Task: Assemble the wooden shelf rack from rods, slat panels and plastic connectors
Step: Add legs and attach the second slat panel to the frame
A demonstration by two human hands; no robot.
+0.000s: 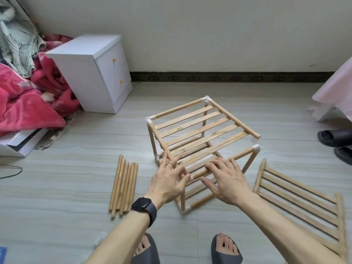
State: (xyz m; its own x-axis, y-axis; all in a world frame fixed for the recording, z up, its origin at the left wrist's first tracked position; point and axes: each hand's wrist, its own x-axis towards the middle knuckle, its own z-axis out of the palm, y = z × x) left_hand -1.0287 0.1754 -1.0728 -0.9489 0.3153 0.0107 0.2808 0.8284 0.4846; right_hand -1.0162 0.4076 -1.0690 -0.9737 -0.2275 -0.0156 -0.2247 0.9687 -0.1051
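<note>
Head view, rack: The partly built pale wooden shelf rack stands on the grey plank floor at centre, just beyond both hands.
Upper panel: The top wooden slat panel lies tilted. Its far corners sit in white plastic connectors. Its right rod end hangs free just above the near-right connector, so that joint looks not yet seated.
Left hand: The left hand lies open, fingers straight and spread, on the panel's near-left corner. It grasps nothing and is probably pressing that corner into place.
Right hand: The right hand rests with straight fingers on the near front wooden rod. It holds nothing and is likely steadying the frame against the push.
Loose rods: A bundle of round wooden rods lies left of the rack, near the left hand, within easy reach.
Spare panel: A second wooden slat panel lies flat, near right, apparently for a later tier.
Surroundings: A white two-drawer cabinet stands far left beside a red blanket.
</note>
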